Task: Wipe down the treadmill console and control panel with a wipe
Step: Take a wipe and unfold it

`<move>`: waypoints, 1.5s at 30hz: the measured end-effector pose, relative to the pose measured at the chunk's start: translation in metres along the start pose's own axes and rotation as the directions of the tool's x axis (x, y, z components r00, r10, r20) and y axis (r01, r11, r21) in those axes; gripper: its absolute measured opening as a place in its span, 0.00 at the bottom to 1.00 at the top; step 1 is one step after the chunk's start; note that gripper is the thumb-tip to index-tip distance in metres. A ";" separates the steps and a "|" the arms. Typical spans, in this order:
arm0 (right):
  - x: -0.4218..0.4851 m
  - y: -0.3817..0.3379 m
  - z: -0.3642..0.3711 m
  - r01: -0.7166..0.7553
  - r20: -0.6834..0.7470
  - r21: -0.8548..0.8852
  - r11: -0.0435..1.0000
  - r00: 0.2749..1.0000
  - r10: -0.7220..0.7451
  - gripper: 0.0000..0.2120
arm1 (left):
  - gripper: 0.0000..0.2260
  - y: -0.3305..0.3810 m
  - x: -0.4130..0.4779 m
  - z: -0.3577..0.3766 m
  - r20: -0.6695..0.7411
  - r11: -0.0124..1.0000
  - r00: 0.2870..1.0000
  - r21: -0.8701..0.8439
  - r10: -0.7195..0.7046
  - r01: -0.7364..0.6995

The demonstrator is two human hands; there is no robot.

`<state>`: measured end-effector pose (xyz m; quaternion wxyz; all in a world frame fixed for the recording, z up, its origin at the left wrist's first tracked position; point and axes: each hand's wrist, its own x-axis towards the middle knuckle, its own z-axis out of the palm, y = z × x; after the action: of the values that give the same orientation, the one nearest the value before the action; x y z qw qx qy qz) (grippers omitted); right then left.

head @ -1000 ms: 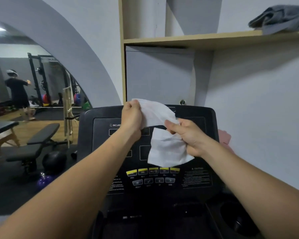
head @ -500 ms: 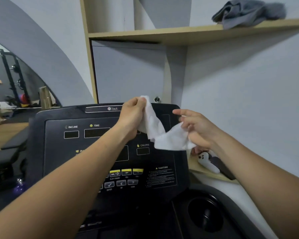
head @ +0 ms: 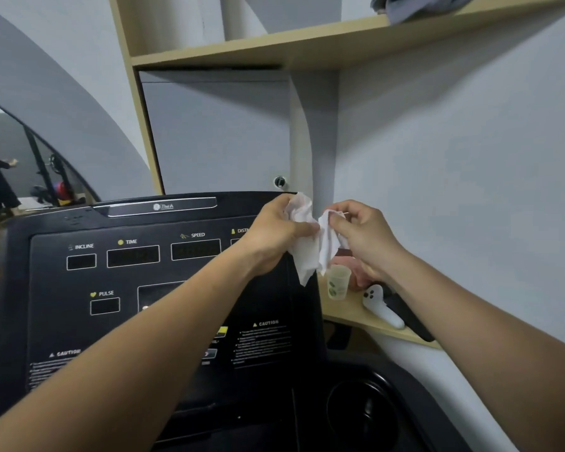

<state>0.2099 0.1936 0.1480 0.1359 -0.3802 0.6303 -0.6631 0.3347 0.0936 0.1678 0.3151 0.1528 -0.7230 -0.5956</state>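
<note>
Closer together now, both hands (head: 276, 236) (head: 361, 239) bunch one wipe (head: 310, 252).

Kinda dim, cool light from overhead; wooden shelf (head: 274, 52) throws a soft shadow down the wall (head: 454, 174). Fisheye bends the edges, treadmill console (head: 62, 321) fine print's blurry.

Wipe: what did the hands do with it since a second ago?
The wipe was spread out flat; now it hangs bunched up. The right hand had loosened its fingers, then pinched the wipe again. Both hands shifted toward the right edge of the console. The left hand kept its grip throughout.
</note>
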 end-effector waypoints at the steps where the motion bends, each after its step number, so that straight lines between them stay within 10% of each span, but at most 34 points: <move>1: 0.002 0.002 -0.003 -0.012 0.008 -0.029 1.000 1.000 0.012 0.06 | 0.18 -0.001 0.003 0.005 -0.007 1.000 1.000 0.006 0.009 -0.009; 11: 0.056 0.045 -0.075 -0.135 -0.196 0.130 0.982 0.968 0.159 0.05 | 0.07 -0.025 0.034 0.067 -0.120 0.954 0.984 0.285 0.132 -0.093; 23: 0.169 0.181 -0.107 -0.363 -0.111 -0.061 0.930 0.928 0.355 0.11 | 0.11 -0.096 0.092 0.144 -0.413 0.970 0.878 -0.112 -0.242 0.214; 28: 0.203 0.248 -0.094 -0.259 0.037 -0.433 0.864 0.952 0.304 0.17 | 0.12 -0.136 0.097 0.152 -0.459 0.944 0.825 -0.183 -0.330 0.275; 38: 0.247 0.293 -0.072 0.255 0.371 -0.903 0.345 0.867 0.332 0.21 | 0.12 -0.139 0.099 0.154 -0.417 0.943 0.852 -0.232 -0.318 0.238; 42: 0.209 0.238 -0.098 0.044 0.164 -0.790 0.611 0.976 0.142 0.20 | 0.11 -0.118 0.090 0.154 -0.375 0.931 0.861 -0.256 -0.345 0.261; 45: 0.160 0.161 -0.109 -0.362 0.228 -0.176 0.915 0.890 0.395 0.22 | 0.08 -0.095 0.077 0.156 -0.333 0.935 0.884 -0.243 -0.329 0.257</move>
<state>-0.0197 0.1410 0.0592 0.3189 -0.3411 0.7106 -0.5263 0.1622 0.1436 0.0838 0.3642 0.3386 -0.5586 -0.6639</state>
